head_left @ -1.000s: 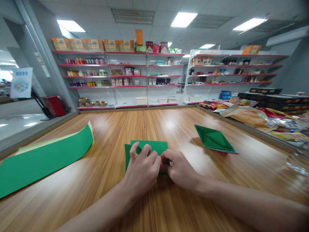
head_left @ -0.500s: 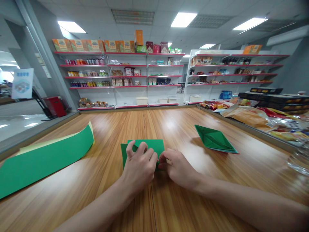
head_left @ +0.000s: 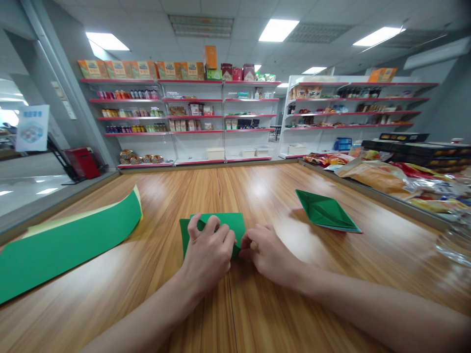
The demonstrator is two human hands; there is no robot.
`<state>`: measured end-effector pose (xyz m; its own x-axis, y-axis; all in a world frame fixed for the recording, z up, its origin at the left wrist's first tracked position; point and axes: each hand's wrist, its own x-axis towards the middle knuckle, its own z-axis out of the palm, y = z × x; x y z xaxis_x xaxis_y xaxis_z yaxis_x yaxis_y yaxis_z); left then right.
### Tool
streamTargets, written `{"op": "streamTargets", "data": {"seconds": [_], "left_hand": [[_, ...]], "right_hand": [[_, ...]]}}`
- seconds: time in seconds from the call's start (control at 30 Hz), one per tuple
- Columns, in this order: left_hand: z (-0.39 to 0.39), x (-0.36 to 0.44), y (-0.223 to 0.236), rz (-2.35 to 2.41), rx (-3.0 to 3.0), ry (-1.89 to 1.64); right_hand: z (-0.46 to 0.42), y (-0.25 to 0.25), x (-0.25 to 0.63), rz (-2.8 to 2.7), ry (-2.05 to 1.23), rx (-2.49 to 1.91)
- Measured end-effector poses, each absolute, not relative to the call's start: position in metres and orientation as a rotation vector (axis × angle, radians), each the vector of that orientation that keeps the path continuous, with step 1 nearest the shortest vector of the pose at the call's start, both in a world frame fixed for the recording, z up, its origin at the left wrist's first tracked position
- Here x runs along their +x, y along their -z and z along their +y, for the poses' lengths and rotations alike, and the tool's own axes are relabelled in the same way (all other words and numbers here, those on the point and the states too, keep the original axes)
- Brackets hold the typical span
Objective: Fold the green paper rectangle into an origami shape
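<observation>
A folded piece of green paper lies on the wooden table in front of me, partly covered by my hands. My left hand rests over its middle with bent fingers gripping it; the thumb side is hidden. At the paper's lower right edge, my right hand has thumb and forefinger pinched on a corner that curls up slightly. Off to the right sits a diamond-shaped folded green paper with creases across its top. A long green sheet with a yellow sheet behind it curves up on the left.
Snack bags and dark boxes lie beyond the table's right rim. A clear glass or plastic item stands at the right edge. Stocked shelves line the back, and a red box-like cart is at left.
Both ends of the small green paper have slid left along with my left hand. My right hand has shifted slightly left, its fingers now at the paper's right corner.
</observation>
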<state>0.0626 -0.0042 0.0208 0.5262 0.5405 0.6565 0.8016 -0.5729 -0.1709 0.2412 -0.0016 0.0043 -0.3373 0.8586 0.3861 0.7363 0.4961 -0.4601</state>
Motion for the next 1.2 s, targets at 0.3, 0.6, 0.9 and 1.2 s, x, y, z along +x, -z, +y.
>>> {"op": "streamTargets", "data": {"seconds": [0.3, 0.6, 0.9, 1.2], "left_hand": [[-0.0019, 0.0603, -0.0194, -1.081, -2.271, 0.753], [-0.0014, 0.0602, -0.0189, -1.052, -2.245, 0.780], [-0.0026, 0.0611, -0.0176, -1.028, -2.259, 0.799], [-0.0031, 0.0598, -0.0162, -1.018, -2.276, 0.814]], "right_hand": [[-0.0001, -0.0008, 0.2470, -2.230, -0.224, -1.246], [0.0000, 0.0005, 0.2458, -2.196, -0.227, -1.239], [-0.0016, -0.0016, 0.2429, -2.152, -0.303, -1.287], [-0.0062, -0.0084, 0.2400, -2.091, -0.465, -1.339]]}}
